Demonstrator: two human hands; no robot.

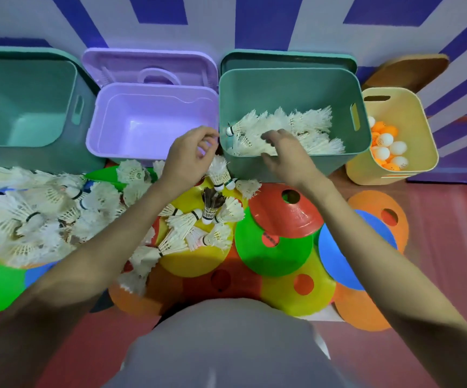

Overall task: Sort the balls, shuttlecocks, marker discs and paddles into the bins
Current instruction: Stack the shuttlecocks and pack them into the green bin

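White shuttlecocks (291, 130) lie heaped in the green bin (293, 79), third from the left in the far row. The right hand (285, 155) reaches over this bin's near rim, its fingers (268, 135) spread loosely just above the heap and holding nothing. The left hand (190, 155) hangs near the bin's near left corner, over the lilac bin's (153, 107) right edge; its fingers (209, 135) are curled inward, and whether they pinch anything cannot be told. Just below that hand more shuttlecocks (221, 175) lie on a yellow disc (198, 261), one with dark feathers (211, 203) among them. A larger pile (30, 217) spreads to the near left on the floor. Red (288, 217), green (274, 253), blue (347, 256) and orange (389, 217) discs overlap to the near right. The yellow bin (411, 119) at far right holds white and orange balls (389, 147). The far-left green bin (19, 93) holds nothing visible.
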